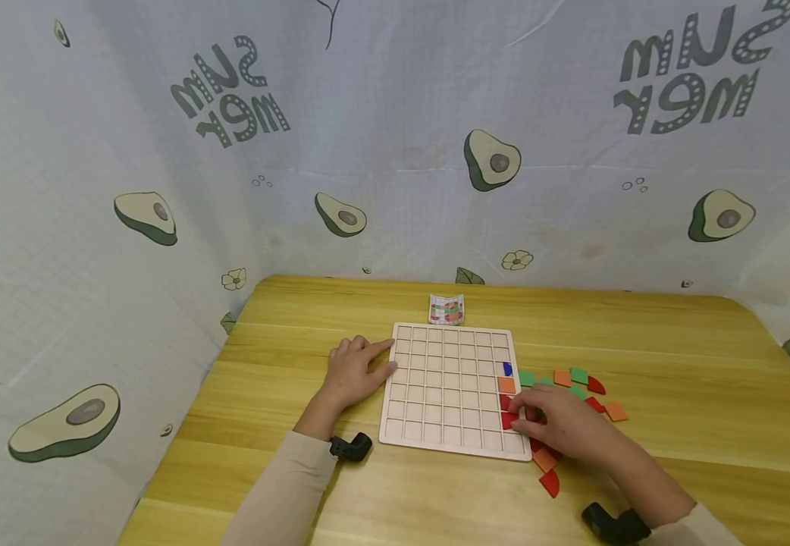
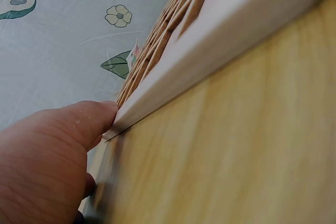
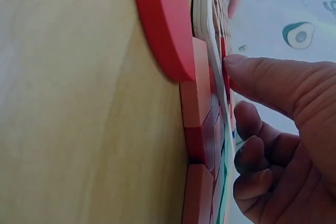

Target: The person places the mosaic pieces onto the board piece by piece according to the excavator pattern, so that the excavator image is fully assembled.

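A pale wooden grid board (image 1: 446,390) lies on the table. My left hand (image 1: 354,373) rests at its left edge, index finger and thumb extended against the frame; the left wrist view shows the thumb (image 2: 89,119) at the board's side. My right hand (image 1: 562,421) is over the right edge, its thumb and fingertips at a red tile (image 1: 508,420) in the rightmost column. In the right wrist view the thumb (image 3: 257,74) touches this red tile (image 3: 224,72), with the other fingers curled. Above it in that column are another red tile (image 1: 506,403), an orange square (image 1: 506,385) and a blue piece (image 1: 507,368).
Loose green (image 1: 579,375), orange (image 1: 616,411) and red (image 1: 550,483) tiles lie right of the board, some partly under the right hand. A small curved pattern card (image 1: 446,310) stands behind the board. A printed curtain (image 1: 402,152) hangs behind the wooden table (image 1: 675,379).
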The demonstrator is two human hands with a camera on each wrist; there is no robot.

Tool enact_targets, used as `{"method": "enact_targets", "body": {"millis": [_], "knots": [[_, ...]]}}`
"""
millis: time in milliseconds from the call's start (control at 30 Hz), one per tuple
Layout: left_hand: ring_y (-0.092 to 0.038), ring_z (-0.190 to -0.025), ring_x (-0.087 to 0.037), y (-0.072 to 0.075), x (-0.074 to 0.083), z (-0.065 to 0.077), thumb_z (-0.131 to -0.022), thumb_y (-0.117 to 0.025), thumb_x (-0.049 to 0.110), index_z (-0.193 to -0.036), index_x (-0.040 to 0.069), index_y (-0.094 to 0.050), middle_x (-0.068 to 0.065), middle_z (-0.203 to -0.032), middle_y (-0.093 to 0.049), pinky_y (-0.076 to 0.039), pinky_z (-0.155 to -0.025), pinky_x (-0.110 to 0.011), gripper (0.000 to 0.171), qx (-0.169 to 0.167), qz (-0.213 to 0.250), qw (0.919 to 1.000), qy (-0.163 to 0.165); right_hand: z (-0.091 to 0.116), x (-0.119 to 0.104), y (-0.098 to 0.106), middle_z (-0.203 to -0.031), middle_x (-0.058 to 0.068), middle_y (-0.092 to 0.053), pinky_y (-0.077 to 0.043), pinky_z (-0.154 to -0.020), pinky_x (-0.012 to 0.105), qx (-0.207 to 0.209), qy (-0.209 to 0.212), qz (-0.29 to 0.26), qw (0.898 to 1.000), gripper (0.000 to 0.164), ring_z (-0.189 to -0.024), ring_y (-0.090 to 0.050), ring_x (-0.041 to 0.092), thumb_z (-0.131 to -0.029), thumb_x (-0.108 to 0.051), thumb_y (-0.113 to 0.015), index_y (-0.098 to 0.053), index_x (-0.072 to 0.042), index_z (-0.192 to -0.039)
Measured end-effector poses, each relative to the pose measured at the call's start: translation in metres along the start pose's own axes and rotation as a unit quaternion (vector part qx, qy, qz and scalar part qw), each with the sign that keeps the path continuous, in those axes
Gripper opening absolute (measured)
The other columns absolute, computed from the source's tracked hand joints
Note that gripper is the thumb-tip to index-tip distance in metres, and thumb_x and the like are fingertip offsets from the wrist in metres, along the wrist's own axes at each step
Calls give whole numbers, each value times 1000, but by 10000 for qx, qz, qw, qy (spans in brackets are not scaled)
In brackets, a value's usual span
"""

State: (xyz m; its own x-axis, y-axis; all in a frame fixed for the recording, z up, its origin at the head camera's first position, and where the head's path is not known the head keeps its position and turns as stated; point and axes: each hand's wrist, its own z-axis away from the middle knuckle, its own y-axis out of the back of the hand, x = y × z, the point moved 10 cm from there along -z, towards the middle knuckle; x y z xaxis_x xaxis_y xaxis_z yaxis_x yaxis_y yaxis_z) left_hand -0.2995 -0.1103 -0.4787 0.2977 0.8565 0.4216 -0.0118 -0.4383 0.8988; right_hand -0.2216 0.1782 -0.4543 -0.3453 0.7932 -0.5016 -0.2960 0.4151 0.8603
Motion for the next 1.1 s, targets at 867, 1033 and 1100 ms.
{"method": "enact_targets", "body": {"millis": [867, 1033, 1100], "knots": [[-39, -87, -19, -1, -3, -1, -100, -59, 50, -146, 31, -59, -4, -102, -57, -30, -81, -37, 50, -18, 55, 10000, 37, 45, 16, -4, -100, -12, -61, -44, -65, 20, -740, 748, -1081, 9886, 18, -80, -50, 0, -90, -33, -78, -72, -27, -105], [-39, -87, -19, -2, -3, -1, -100, -59, 51, -146, 31, -59, -3, -102, -56, -29, -81, -37, 50, -36, 48, 10000, 31, 48, 17, -4, -99, -13, -61, -43, -66, 21, -857, 699, -1081, 9880, 19, -81, -49, 2, -89, -36, -79, -73, -28, -105], [-39, -87, -19, -3, -2, 0, -100, -59, 51, -146, 31, -58, -3, -102, -56, -29, -81, -38, 50, -45, 34, 10000, 27, 50, 18, -3, -98, -14, -61, -43, -66, 21, -870, 674, -1052, 9884, 18, -81, -49, 2, -89, -36, -79, -73, -29, -104]]}}
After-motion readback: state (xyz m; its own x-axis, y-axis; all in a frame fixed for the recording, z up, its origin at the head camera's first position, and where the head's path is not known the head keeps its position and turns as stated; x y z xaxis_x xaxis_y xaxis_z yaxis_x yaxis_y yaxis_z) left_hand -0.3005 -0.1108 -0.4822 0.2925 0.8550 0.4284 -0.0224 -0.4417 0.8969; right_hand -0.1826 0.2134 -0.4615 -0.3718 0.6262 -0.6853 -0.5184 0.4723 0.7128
